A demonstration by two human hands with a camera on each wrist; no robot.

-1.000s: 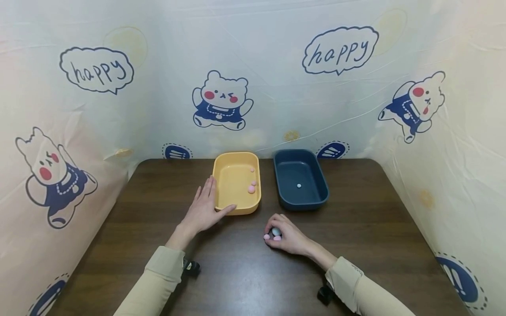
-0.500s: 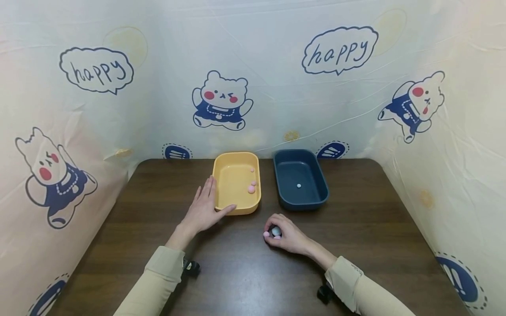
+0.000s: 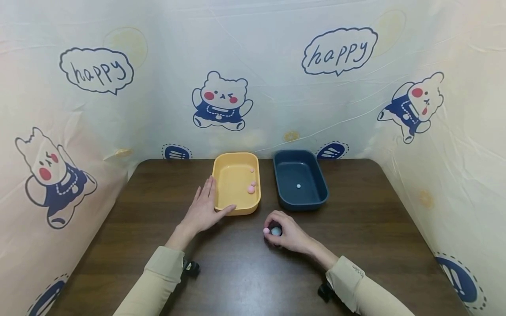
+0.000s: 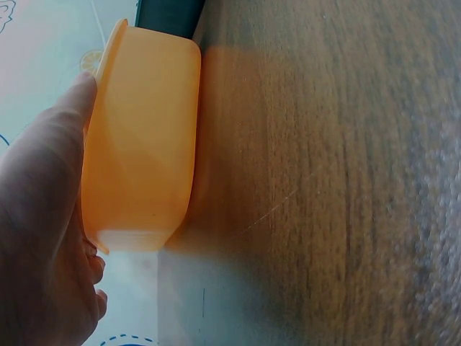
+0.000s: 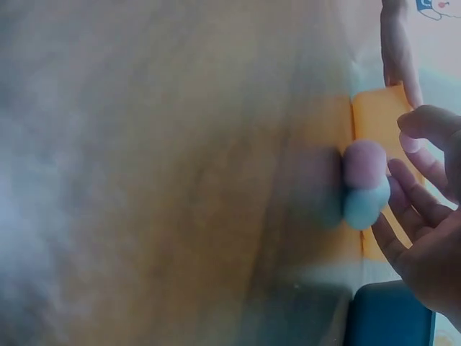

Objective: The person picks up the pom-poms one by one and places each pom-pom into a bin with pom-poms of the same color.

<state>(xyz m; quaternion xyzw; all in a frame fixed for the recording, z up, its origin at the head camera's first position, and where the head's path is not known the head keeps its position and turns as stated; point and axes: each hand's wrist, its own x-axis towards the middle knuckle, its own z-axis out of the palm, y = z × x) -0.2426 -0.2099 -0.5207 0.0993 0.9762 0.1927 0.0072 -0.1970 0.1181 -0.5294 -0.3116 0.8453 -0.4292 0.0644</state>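
My right hand (image 3: 287,232) pinches a small pink ball (image 3: 266,231) between thumb and index finger, just above the table. Below and beside those fingers lie a light blue ball (image 3: 276,231) and a larger pink ball (image 5: 365,164), touching or nearly so in the right wrist view. In the head view the thumb hides most of that larger one. My left hand (image 3: 203,209) rests with straight fingers along the left side of the yellow tray (image 3: 222,184), its thumb on the near rim. Several pink balls (image 3: 251,189) sit along the tray's right side.
A dark blue tray (image 3: 283,188) stands right of the yellow one, with one small pale blue ball (image 3: 298,186) inside. Both trays are at the back of the brown wooden table (image 3: 158,184). Behind it hangs a printed cloth (image 3: 272,87).
My right hand has risen slightly, and the pinched small pink ball has moved up with it. The larger pink ball is now mostly covered in the head view. My left hand stays put.
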